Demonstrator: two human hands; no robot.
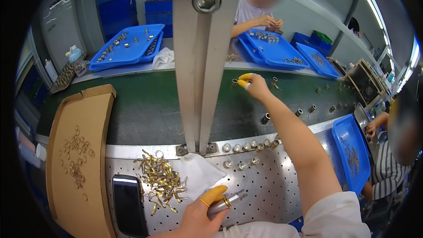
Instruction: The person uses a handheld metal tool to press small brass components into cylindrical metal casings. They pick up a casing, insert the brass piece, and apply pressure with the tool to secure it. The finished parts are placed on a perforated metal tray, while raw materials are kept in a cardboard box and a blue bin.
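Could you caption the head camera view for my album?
Left hand gripping a silver metal cylinder, right hand extended over a dark green conveyor belt.

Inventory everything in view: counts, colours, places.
Bench: one, silver, near
Cardboard tray: one, brown, left
Rings: many, golden, inside it
Phone: one, black, bench left
Metal pieces: many, brass and silver, beside it
Cloths: two, white, bench and far side
Post: one, silver, centre
Belt: one, green, middle
Trays: several, blue, far side and right
Cylinders: many, silver, bench, belt, trays
Bins: several, mostly blue, background
Bottles: several, blue and white, left
Co-workers: at least two, pale and striped tops, opposite, right
Left hand: one, yellow finger covers, lower centre, gripping a metal tube
Right hand: one, yellow finger covers, over belt, by a cylinder
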